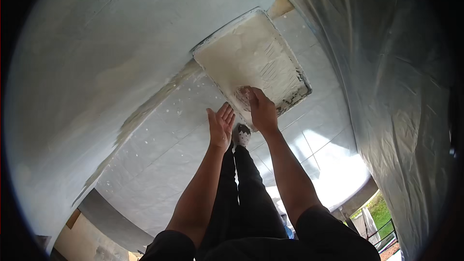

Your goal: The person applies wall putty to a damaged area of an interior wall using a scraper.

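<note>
Right bare hand [265,112] down at the near end, left bare hand [222,129] palm up with nothing in it

From where I stand, the shallow rectangular tray with dark, paint-crusted edges [300,70] lies straight ahead of the person, on the tiled grey floor speckled with white drips [159,150]. Its long axis slants, running from far left to near right, and thick off-white paint [237,50] coats most of its inside. The near corner points back toward the foot in a pale patterned sock [243,137].

The right hand is the one that matters here: it reaches across that near corner, while the left is outside the tray, just beside its left long edge. Under the right fingertips, at their left, sits a pale pinkish pad smeared with paint [242,96]; the fingers are bent and closed on its edge, though I can't make out exactly what it is.

The right forearm slopes forward and inward, wrist bent, knuckles uppermost. The left forearm angles forward too, fingers spread loosely, thumb out to the left. Whether its fingertips touch the tray, I can't tell.

Pale grey wall [116,34] rises on the left, crinkled clear plastic sheeting [401,116] on the right.
</note>
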`<state>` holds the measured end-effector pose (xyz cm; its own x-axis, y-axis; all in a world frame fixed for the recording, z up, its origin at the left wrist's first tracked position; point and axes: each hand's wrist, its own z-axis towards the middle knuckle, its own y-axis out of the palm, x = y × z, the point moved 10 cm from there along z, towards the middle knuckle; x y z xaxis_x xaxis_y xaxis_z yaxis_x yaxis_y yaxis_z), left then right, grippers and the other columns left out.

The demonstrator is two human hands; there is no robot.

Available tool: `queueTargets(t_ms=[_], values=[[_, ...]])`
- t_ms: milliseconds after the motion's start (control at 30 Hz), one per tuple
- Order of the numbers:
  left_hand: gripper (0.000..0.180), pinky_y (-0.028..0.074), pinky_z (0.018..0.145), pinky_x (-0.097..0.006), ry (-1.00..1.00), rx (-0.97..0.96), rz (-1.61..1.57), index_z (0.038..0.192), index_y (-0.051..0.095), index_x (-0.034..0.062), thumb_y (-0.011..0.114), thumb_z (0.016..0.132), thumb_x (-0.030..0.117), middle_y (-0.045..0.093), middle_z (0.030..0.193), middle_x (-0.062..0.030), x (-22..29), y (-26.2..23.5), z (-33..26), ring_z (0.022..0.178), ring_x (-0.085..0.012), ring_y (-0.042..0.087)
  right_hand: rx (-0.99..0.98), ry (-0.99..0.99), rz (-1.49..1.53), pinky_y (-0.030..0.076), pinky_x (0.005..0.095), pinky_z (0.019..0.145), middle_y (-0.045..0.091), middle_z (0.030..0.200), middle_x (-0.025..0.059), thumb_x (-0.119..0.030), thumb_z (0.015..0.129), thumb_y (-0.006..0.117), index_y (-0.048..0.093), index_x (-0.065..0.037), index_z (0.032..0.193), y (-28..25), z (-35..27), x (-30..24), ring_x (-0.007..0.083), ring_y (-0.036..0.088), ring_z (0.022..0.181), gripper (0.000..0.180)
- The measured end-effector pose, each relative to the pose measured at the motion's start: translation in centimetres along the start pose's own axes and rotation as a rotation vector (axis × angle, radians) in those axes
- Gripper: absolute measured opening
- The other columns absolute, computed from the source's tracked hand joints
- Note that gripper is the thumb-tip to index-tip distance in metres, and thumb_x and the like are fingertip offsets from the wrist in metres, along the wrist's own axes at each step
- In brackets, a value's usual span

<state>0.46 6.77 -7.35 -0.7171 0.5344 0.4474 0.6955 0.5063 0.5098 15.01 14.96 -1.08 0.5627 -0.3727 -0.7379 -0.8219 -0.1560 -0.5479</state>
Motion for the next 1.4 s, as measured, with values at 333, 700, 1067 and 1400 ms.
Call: queueTargets(t_ms=[333,700,1067,1400], values=[[0.098,0.014,0.117,-0.040,0.021,-0.032,-0.006,0.144,0.021,-0.0088,0.020,0.089,0.073,0.022,0.151,-0.0244,0.0,0.1,0.1,0.142,-0.0317,0.021,0.043,-0.082,0.059,0.051,0.0421,0.075,0.066,0.093,0.0229,-0.019,0.094,0.053,0.059,-0.006,0.116,-0.4,-0.4,-1.1,0.0385,0.064,0.089,0.026],[0.099,0.015,0.117,-0.040,0.012,-0.044,0.037,0.143,0.023,-0.0084,0.021,0.088,0.074,0.026,0.150,-0.0237,0.4,-0.7,0.2,0.141,-0.0310,0.023,-0.175,0.172,0.378,0.047,0.0281,0.067,0.066,0.085,0.0078,-0.014,0.093,0.055,0.058,0.000,0.115,-0.3,1.9,3.6,0.0118,0.058,0.073,0.026],[0.098,0.017,0.116,-0.038,0.027,-0.036,0.040,0.142,0.025,-0.0082,0.020,0.089,0.074,0.033,0.147,-0.0232,0.9,-1.2,0.2,0.139,-0.0302,0.027,-0.074,0.250,0.520,0.040,0.0238,0.057,0.058,0.075,-0.0009,-0.012,0.093,0.056,0.060,-0.003,0.108,-0.4,0.1,6.2,0.0054,0.046,0.063,0.019],[0.101,0.020,0.116,-0.040,0.002,-0.035,0.058,0.141,0.029,-0.0075,0.021,0.086,0.077,0.033,0.145,-0.0235,-0.4,-0.4,-0.3,0.137,-0.0311,0.031,0.067,-0.088,0.148,0.049,0.0304,0.068,0.067,0.086,0.0130,-0.017,0.096,0.052,0.057,-0.004,0.114,-1.3,-0.5,0.1,0.0206,0.064,0.073,0.023]])
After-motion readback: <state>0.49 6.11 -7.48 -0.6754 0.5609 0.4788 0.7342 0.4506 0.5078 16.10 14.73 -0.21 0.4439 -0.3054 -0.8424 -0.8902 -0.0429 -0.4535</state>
